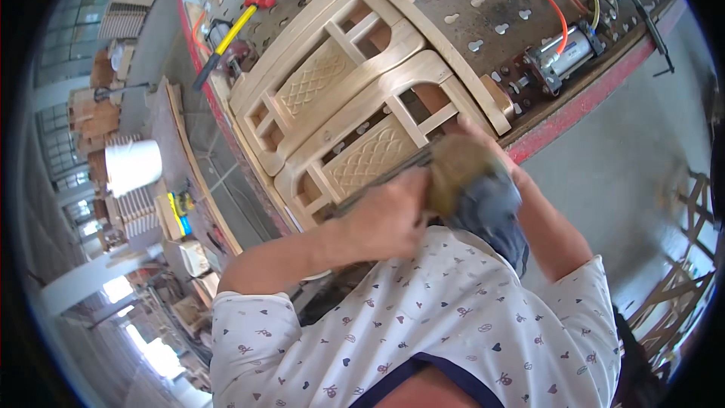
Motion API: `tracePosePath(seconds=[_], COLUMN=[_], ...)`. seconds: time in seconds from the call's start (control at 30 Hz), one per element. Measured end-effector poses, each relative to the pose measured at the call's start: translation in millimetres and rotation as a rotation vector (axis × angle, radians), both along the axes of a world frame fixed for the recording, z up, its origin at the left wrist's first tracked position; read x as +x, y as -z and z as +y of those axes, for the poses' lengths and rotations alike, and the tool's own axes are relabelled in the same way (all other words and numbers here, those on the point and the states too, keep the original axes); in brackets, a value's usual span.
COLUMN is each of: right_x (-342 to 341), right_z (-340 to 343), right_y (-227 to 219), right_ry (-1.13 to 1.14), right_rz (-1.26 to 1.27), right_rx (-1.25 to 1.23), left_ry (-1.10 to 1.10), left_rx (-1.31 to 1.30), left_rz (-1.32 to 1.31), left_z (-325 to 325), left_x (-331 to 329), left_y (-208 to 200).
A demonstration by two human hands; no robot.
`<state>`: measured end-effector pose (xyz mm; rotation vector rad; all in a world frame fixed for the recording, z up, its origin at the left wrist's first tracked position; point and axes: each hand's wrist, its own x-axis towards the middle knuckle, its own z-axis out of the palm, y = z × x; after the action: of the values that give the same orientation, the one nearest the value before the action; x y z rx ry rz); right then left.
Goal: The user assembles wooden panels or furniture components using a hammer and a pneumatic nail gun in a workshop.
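Note:
A pale wooden frame (pixel 423 79) with carved lattice panels and cut-out openings lies on the metal worktable (pixel 498 0). At its near side, my left hand (pixel 396 208) is closed in a fist, smeared by motion; whatever it grips is hidden. Just right of it is a blurred olive and blue-grey thing (pixel 472 181), whose kind I cannot make out. Beyond that thing, my right hand (pixel 487 143) reaches to the frame's near right end. Its fingers are partly hidden, and their grip cannot be read. A long curved wooden rail (pixel 445 41) runs along the frame's right side.
A hammer (pixel 236 36) with a yellow and black handle and red head rests at the table's left edge. Air cylinders (pixel 563 57) with orange hoses are fixed to the perforated table. A white bucket (pixel 134 166) and stacked wood (pixel 124 19) stand to the left.

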<state>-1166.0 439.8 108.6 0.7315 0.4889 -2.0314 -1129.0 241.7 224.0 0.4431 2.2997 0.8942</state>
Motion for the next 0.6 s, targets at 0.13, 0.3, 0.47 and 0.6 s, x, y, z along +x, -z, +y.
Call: tracePosePath(seconds=[0.13, 0.3, 0.47, 0.6], right_x=[-4, -1, -4, -15], right_z=[29, 54, 53, 50], right_y=[11, 15, -16, -40], right_ry=[-0.357, -0.636, -0.614, -0.701], right_rz=[0.126, 0.280, 0.417, 0.558], right_rx=[0.079, -0.012, 0.017, -0.080], left_ry=[0.078, -0.110, -0.722, -1.144], left_rx=[0.061, 0.329, 0.015, 0.117], left_rz=[0.269, 0.048, 0.672, 0.252], left_z=[15, 16, -61, -86], left_x=[46, 58, 85, 131], left_y=[26, 7, 20, 50])
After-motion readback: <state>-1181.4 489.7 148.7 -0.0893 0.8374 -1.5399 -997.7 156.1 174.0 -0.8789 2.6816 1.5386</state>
